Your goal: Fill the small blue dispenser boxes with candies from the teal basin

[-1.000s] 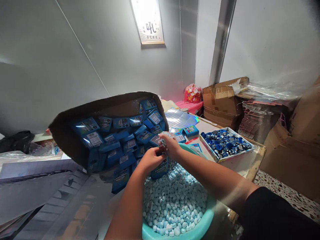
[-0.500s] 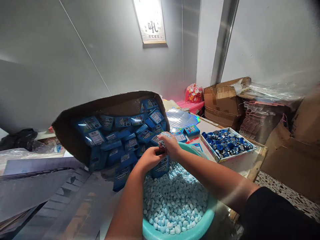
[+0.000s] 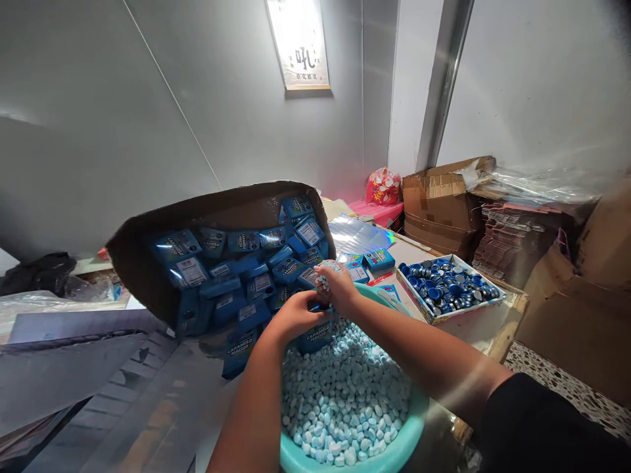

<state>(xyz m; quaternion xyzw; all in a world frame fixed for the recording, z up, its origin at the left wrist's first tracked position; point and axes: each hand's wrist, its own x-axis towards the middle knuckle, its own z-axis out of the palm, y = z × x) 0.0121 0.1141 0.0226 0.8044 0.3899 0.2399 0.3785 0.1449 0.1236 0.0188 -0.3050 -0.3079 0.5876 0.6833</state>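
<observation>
My right hand (image 3: 342,289) is closed around a handful of small white and pale blue candies (image 3: 324,284), some showing between its fingers. Just below and to its left, my left hand (image 3: 298,316) curls at the top of a blue candy box (image 3: 315,339) marked CARAMELO MACIZO; its fingertips are partly hidden. Both hands are above the far left part of a turquoise tub (image 3: 418,430) filled with the same candies. Beyond them, a cardboard carton (image 3: 133,253) lies tipped toward me, heaped with blue candy boxes (image 3: 225,294).
Right of the tub, a shallow tray (image 3: 431,318) holds many blue and silver round lids (image 3: 448,282). Two or three blue boxes (image 3: 378,259) lie behind the tub. Brown cartons (image 3: 438,210) and stacked cardboard stand farther right. Plastic-covered sheets (image 3: 98,394) lie at left.
The hands remain close together over the tub, the right still full of candies. The box under my left hand has dropped slightly, and a bit of blue now shows between the hands.
</observation>
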